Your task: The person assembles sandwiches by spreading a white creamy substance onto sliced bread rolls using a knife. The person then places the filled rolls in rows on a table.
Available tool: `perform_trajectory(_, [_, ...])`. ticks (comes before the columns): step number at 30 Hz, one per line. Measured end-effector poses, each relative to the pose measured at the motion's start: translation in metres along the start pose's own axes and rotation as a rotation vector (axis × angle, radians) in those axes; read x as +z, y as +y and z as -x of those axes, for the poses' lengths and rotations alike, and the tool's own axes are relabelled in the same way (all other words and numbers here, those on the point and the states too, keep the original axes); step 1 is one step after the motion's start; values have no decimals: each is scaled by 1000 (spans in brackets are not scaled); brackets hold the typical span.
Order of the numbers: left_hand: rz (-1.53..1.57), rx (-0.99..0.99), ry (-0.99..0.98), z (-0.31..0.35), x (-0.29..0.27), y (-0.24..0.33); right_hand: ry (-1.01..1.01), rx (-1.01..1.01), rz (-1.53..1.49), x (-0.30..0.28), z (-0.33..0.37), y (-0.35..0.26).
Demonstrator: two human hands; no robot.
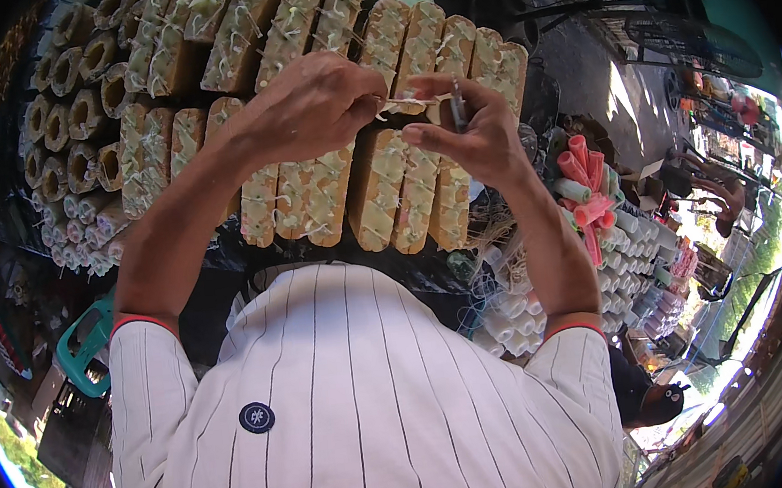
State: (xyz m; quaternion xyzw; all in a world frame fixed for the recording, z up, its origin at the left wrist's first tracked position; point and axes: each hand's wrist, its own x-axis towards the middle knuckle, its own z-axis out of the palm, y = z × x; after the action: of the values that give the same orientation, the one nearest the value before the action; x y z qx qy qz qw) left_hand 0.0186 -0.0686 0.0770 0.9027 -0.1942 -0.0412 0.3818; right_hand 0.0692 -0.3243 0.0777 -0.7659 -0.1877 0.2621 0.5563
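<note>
My left hand (pixel 329 104) is closed in a pinch on one end of a short pale string (pixel 407 102). The other end of the string runs to my right hand (pixel 476 132), whose thumb and fingers are curled. A slim, pale grey stick-like piece (pixel 459 113) stands between the right fingers; its exact kind is unclear. Both hands are above rows of long tan blocks (pixel 377 198) with pale green, waxy-looking tops. White strings cross these tops. Just below the string is a dark gap between blocks.
Hollow tan tubes (pixel 82 165) are stacked at the far left. Pink rolls (pixel 582 178) and bundled white rolls (pixel 615 274) lie at the right. A teal plastic chair (pixel 86 349) stands at the left. Another person (pixel 655 397) shows at the lower right.
</note>
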Motion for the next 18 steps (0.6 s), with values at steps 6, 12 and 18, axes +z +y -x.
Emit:
perform_trajectory(6, [261, -117, 35, 23, 7, 35, 103, 50, -116, 38, 29, -16])
perform_trajectory(12, [263, -28, 200, 67, 31, 46, 98, 119, 15, 44, 57, -31])
perform_trajectory(18, [344, -96, 205, 84, 36, 62, 307, 79, -387, 65, 84, -9])
